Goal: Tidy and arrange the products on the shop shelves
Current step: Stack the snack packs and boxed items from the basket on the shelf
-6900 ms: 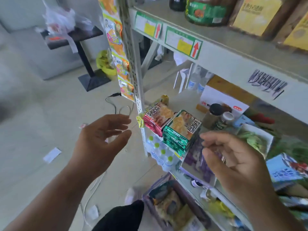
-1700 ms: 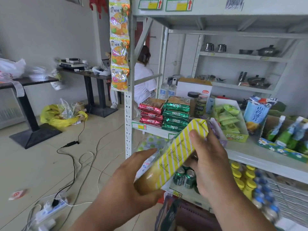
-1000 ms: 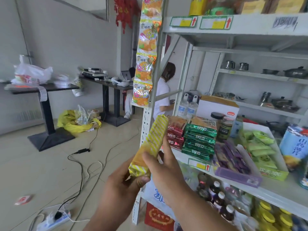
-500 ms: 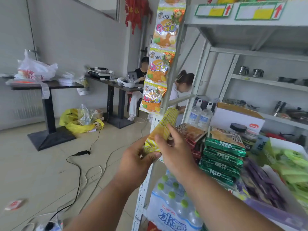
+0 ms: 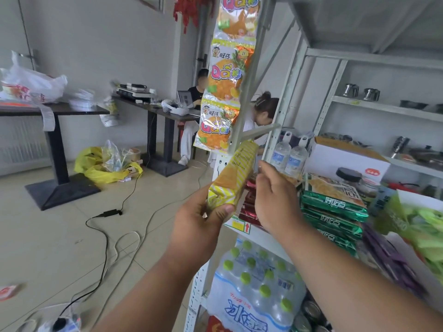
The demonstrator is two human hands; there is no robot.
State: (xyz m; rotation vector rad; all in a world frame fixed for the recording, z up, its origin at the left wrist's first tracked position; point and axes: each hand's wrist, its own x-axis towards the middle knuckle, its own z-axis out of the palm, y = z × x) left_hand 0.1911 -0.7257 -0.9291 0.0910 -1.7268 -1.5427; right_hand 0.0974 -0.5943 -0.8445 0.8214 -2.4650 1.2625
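My left hand (image 5: 199, 224) grips the lower end of a long yellow striped snack packet (image 5: 236, 173), which tilts up to the right in front of the shelf post. My right hand (image 5: 275, 197) is at the packet's right edge with curled fingers on it, its back towards me. Just behind lie a stack of red packets (image 5: 249, 210) and a stack of green packets (image 5: 333, 207) on the middle shelf (image 5: 239, 226). A strip of orange candy bags (image 5: 225, 80) hangs on the post above the packet.
Further along the shelf are two water bottles (image 5: 290, 156), a white carton (image 5: 345, 161), a purple tray (image 5: 393, 255) and green sachets (image 5: 422, 224). A bottled water pack (image 5: 256, 283) sits below. Cables (image 5: 105, 213), a yellow bag (image 5: 107, 168), tables and two seated people are left.
I have risen and stepped closer to the shelf end. Both hands have carried the yellow packet up from the lower shelf to the level of the red stack.
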